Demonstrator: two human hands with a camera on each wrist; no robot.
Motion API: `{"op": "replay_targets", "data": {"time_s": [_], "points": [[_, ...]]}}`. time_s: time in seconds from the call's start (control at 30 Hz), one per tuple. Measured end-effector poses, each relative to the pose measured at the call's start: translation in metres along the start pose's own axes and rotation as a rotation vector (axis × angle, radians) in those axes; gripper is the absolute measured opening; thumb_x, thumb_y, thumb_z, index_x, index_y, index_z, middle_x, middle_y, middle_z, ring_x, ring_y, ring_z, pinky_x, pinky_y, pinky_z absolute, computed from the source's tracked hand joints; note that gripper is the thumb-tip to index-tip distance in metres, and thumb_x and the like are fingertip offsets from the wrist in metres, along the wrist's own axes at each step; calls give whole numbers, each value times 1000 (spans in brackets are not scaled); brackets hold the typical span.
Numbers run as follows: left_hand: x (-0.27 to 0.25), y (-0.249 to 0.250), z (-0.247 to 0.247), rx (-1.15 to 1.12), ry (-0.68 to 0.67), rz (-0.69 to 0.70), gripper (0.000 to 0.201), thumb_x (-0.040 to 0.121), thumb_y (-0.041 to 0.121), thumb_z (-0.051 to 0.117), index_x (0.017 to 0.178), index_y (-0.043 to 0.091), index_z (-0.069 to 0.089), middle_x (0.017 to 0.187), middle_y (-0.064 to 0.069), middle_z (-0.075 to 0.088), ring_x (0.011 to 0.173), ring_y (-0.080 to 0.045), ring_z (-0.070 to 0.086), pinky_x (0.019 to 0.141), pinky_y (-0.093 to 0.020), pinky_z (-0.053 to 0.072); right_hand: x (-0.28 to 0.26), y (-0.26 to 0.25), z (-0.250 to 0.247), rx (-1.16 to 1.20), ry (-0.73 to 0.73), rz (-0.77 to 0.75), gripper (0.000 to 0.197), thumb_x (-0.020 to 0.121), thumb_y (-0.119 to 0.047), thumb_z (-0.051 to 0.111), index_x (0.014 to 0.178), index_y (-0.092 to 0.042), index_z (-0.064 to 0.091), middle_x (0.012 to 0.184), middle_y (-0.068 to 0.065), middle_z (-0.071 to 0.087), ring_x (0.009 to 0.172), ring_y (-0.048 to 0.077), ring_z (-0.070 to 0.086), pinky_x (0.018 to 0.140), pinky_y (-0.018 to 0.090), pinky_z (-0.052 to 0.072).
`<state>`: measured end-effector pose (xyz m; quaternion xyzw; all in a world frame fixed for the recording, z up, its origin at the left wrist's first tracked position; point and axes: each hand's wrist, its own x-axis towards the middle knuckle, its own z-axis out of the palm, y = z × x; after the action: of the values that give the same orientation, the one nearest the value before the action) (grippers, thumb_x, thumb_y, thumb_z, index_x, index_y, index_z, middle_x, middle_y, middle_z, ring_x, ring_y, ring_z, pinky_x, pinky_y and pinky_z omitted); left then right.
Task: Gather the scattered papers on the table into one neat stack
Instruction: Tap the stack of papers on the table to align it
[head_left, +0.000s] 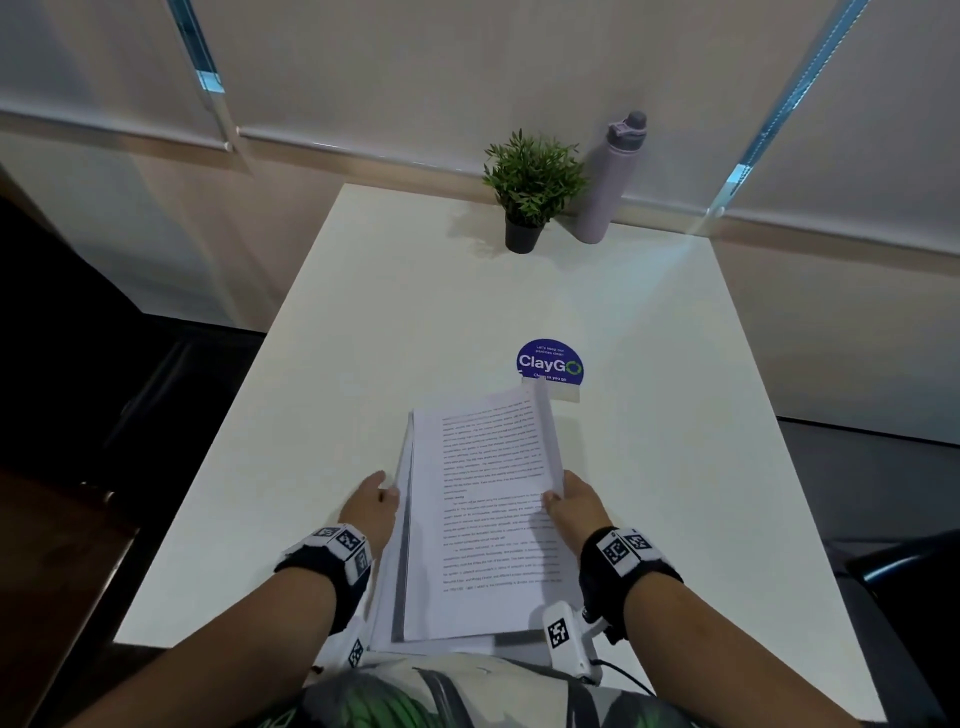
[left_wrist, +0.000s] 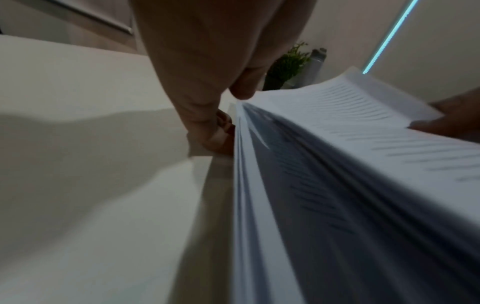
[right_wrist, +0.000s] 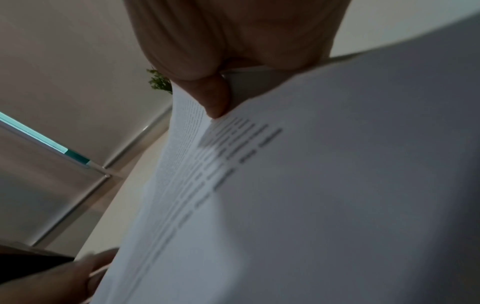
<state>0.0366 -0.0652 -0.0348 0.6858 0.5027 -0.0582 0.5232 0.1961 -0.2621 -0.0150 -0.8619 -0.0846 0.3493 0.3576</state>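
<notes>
A stack of printed papers (head_left: 483, 519) sits at the near middle of the white table (head_left: 363, 322), held up off the surface between both hands. My left hand (head_left: 371, 506) grips the stack's left edge, thumb on top and fingers (left_wrist: 221, 131) curled beneath. My right hand (head_left: 571, 506) pinches the right edge, its thumb (right_wrist: 215, 98) pressing on the top sheet, which bows upward. The sheets' left edges (left_wrist: 249, 185) fan slightly apart. One more sheet's corner (head_left: 563, 392) shows past the stack's far end.
A round blue sticker (head_left: 549, 362) lies on the table just beyond the papers. A small potted plant (head_left: 530, 189) and a lilac water bottle (head_left: 613, 176) stand at the far edge by the wall. A dark chair (head_left: 904, 582) is at the right.
</notes>
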Motion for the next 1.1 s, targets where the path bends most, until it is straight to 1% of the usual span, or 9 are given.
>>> {"op": "replay_targets", "data": {"time_s": [0.1, 0.27, 0.33, 0.47, 0.6, 0.7, 0.77, 0.93, 1.1], "points": [[-6, 6, 10, 145, -118, 81, 27, 98, 28, 41, 118, 16, 53, 111, -2, 59, 106, -21, 52, 86, -25, 38, -2, 12, 9, -51, -81, 58, 33, 97, -10, 37, 130, -5, 45, 127, 16, 56, 100, 24, 53, 89, 28, 43], [-10, 12, 16, 130, -196, 119, 33, 91, 7, 46, 123, 15, 46, 103, -1, 57, 98, -18, 50, 72, -22, 41, 2, 27, 15, -165, -146, 134, 44, 96, -13, 39, 139, -5, 34, 140, 17, 47, 123, 31, 50, 105, 35, 40], [-14, 23, 11, 54, -174, 169, 28, 90, 3, 43, 111, 21, 46, 93, 4, 55, 100, -22, 55, 74, -25, 45, 6, 24, 8, -176, -42, 117, 47, 93, -10, 42, 139, -9, 35, 139, 16, 45, 122, 31, 49, 106, 39, 40], [-26, 59, -7, -144, -131, 294, 36, 91, 2, 43, 111, 31, 51, 113, -1, 63, 104, -22, 61, 94, -40, 50, 12, 3, -24, 105, 49, 48, 74, 87, -6, 53, 150, -17, 18, 149, 12, 32, 132, 31, 42, 109, 44, 38], [-35, 95, -23, -266, -78, 425, 41, 90, 1, 43, 109, 36, 54, 114, 2, 64, 106, -18, 60, 94, -38, 48, 4, -41, -52, 557, 65, -203, 39, 87, 2, 54, 121, -16, 51, 119, 10, 65, 110, 27, 62, 95, 45, 50], [-40, 109, -28, -341, -41, 473, 42, 90, -3, 40, 118, 26, 54, 111, 4, 64, 104, -11, 58, 86, -25, 45, -3, -64, -58, 543, 144, -386, 40, 89, 2, 46, 116, -26, 58, 113, -4, 68, 106, 12, 63, 89, 29, 49], [-43, 110, -28, -381, -21, 462, 42, 90, -6, 40, 116, 26, 53, 106, 12, 63, 101, -6, 56, 79, -18, 42, -7, -67, -56, 503, 168, -417, 45, 92, 0, 41, 110, -39, 56, 108, -10, 66, 103, 10, 60, 90, 29, 47], [-42, 105, -25, -450, 3, 466, 46, 90, -3, 48, 127, 23, 48, 115, 3, 63, 106, -11, 58, 86, -24, 45, -16, -67, -57, 417, 184, -455, 25, 93, -10, 44, 107, -31, 45, 99, -8, 59, 95, 13, 56, 90, 41, 47], [-48, 123, -30, -566, 26, 552, 43, 85, -6, 57, 111, 27, 48, 102, 3, 61, 97, -17, 58, 87, -37, 49, -38, -99, -73, 579, 201, -620, 64, 72, -3, 49, 115, -47, 35, 101, -5, 53, 92, 9, 56, 86, 27, 48]]}}
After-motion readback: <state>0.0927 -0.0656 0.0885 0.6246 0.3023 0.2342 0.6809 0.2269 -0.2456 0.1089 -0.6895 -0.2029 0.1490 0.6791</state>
